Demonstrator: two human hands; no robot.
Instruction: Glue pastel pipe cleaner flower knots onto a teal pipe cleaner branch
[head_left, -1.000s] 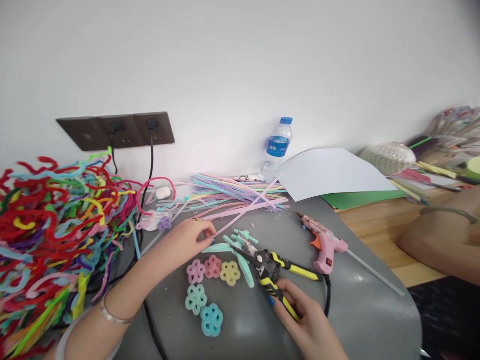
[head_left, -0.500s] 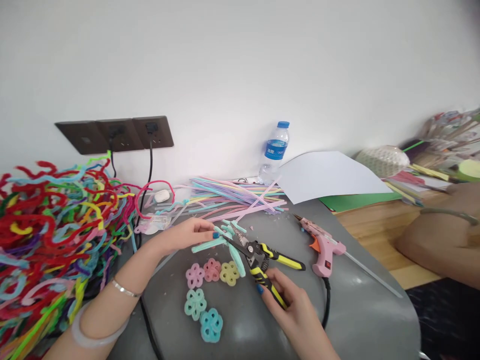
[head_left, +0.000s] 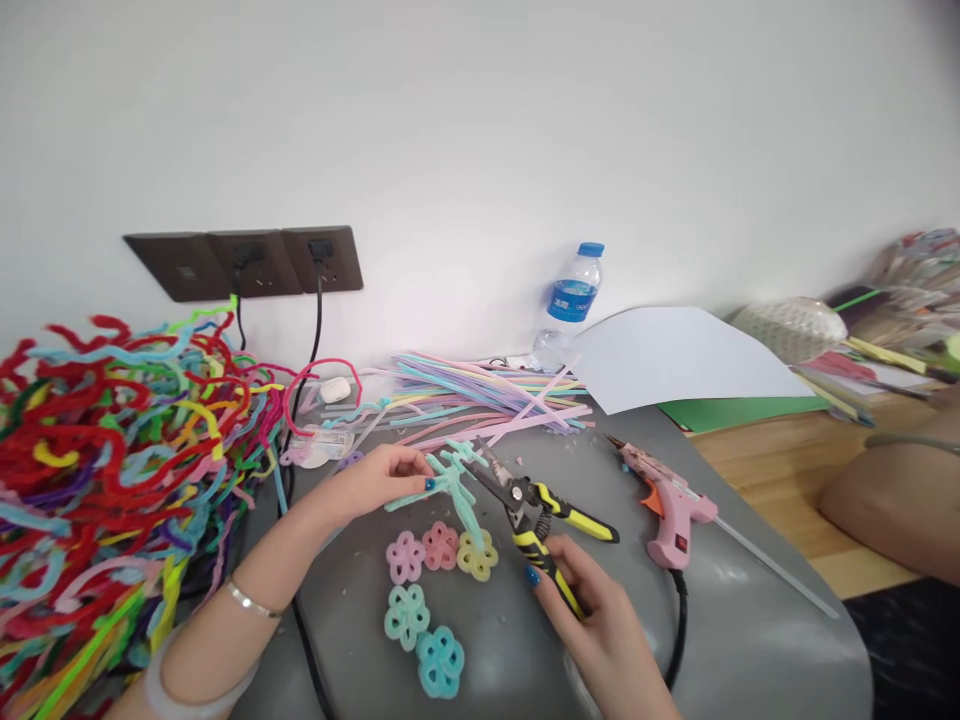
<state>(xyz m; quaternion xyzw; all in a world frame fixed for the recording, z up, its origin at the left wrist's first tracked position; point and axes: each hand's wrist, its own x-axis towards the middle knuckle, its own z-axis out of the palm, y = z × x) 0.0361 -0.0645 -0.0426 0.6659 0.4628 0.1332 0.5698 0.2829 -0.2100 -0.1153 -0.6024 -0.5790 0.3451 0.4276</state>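
Between the fingers of my left hand [head_left: 386, 482] is a mint-green pipe-cleaner piece [head_left: 454, 475] with several short stubs and longer stems. My right hand [head_left: 592, 615] grips the lower handle of yellow-and-black wire cutters [head_left: 551, 530]; the upper handle stands apart from it. The open jaws point at the piece's right side, near its short stubs. Just below lie small pipe-cleaner flowers: a pink one [head_left: 405, 557], a coral one [head_left: 440, 546], a yellow one [head_left: 478, 555], a mint one [head_left: 407, 617] and a blue one [head_left: 440, 662]. One stem tip overlaps the yellow flower.
A tangled heap of coloured pipe cleaners [head_left: 112, 470] fills the left side. Straight pastel pipe cleaners [head_left: 480, 390] lie along the wall beside a water bottle [head_left: 576, 300]. At right is a pink glue gun [head_left: 670, 505] with its cord. Another person's arm [head_left: 892, 500] rests beyond it.
The view has shifted slightly, so most things appear further right. The cutter jaws have drawn a little away from the mint piece, which has turned slightly in my left hand.
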